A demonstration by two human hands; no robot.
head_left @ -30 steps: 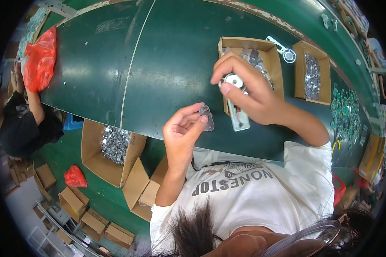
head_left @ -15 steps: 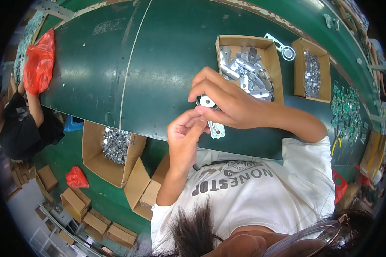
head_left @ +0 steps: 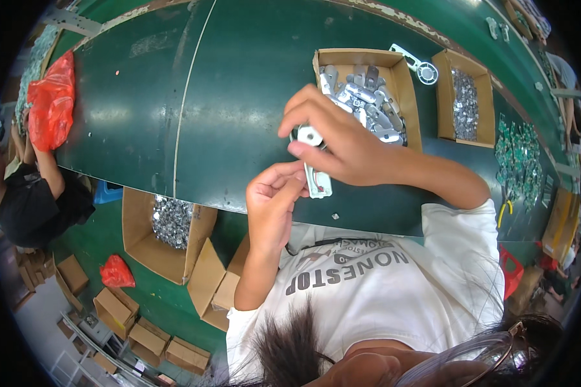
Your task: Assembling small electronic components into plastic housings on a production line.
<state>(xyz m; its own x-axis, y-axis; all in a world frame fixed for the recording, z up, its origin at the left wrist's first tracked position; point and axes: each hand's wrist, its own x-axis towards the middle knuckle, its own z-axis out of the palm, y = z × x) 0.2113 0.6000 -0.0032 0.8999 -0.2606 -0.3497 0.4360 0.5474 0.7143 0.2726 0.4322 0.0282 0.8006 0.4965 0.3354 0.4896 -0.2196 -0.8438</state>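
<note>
A small white handheld-fan housing (head_left: 319, 183) is held just above the green workbench (head_left: 239, 84), its handle trough exposed with a thin reddish wire inside. The thumb and fingers of my left hand (head_left: 271, 193) pinch the side of the handle. My right hand (head_left: 345, 142) curls over the round end, thumb and fingers around a dark ring with a white round centre (head_left: 310, 135). The right thumb is slightly blurred, and part of the round end is hidden beneath that hand. Beyond it stands an open cardboard box (head_left: 414, 103) of silvery, elongated parts (head_left: 361, 93).
Another white fan-shaped housing (head_left: 426, 73) lies behind the box. To the right are a box of small metal pieces (head_left: 465, 103), green circuit boards (head_left: 518, 155) and a yellow-handled tool (head_left: 505, 213). A tiny metallic piece (head_left: 335, 216) rests near the bench edge. A person (head_left: 42, 200) sits at far left.
My right hand has shifted slightly up and left, its thumb lifting away from my left fingers. More of the handle shows, and the tiny metallic piece by the bench edge is now visible.
</note>
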